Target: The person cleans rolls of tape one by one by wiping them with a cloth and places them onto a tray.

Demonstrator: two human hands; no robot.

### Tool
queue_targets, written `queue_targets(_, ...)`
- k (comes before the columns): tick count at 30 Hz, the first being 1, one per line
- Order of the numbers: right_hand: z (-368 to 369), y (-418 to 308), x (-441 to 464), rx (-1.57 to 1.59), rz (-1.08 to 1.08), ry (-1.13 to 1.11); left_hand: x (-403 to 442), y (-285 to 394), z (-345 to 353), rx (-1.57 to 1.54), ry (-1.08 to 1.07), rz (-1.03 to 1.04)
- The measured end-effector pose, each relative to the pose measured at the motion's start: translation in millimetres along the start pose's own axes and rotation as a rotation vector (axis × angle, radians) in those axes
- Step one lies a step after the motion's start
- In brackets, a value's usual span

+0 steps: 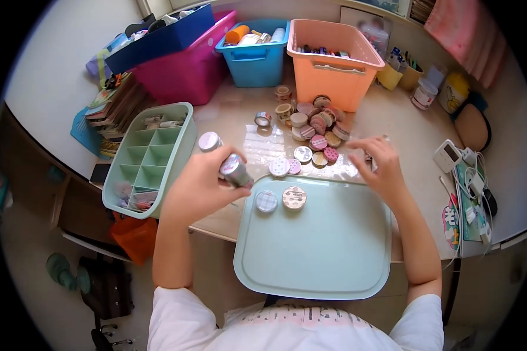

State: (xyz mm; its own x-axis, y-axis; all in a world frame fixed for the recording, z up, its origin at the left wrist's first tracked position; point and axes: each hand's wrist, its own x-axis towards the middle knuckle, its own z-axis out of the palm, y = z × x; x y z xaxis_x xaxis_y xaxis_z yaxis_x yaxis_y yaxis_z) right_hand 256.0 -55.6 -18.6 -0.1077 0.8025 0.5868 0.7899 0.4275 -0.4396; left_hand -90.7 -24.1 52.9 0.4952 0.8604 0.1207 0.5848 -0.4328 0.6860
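Observation:
My left hand (196, 187) is closed round a few rolls of washi tape (234, 168), left of the light green lid. Just behind its fingers shows another pale tape roll (209, 141); I cannot tell whether the hand holds it. My right hand (382, 165), slightly blurred, hovers at the right of a pile of tape rolls (319, 123), thumb and fingers apart. On the lid (316, 251) lie a grey-blue checked roll (266, 202) and a cream patterned roll (294, 198). Two polka-dot rolls (280, 167) touch its far edge.
A green divided box (190, 131) stands at the left with small items inside. Along the back are a magenta bin (181, 76), a blue basket (255, 69) and an orange basket (334, 82). Cables and a white power strip (447, 155) lie at the right.

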Motion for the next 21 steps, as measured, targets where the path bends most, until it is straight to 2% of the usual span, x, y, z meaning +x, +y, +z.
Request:
queue_targets(2,3,-22,-2,0.148,-0.077,-0.119,-19,-2,6,-0.052,0.01,-0.004)
queue_targets(4,4,-41,-9,0.215,-0.028,-0.296,-35,-2,14,0.036,-0.065,-0.04)
queue_targets(8,10,-60,-18,0.297,-0.053,-0.438,-48,-10,34,0.044,-0.052,-0.069)
queue_targets(10,10,-64,-20,0.299,0.009,-0.534,-47,-10,40,0.064,-0.053,-0.096)
queue_targets(14,15,-62,-21,0.26,-0.046,-0.54,-39,-11,47,0.113,-0.033,-0.095)
queue_targets(21,16,-62,-23,0.254,0.002,-0.539,-22,-6,54,0.124,-0.049,-0.029)
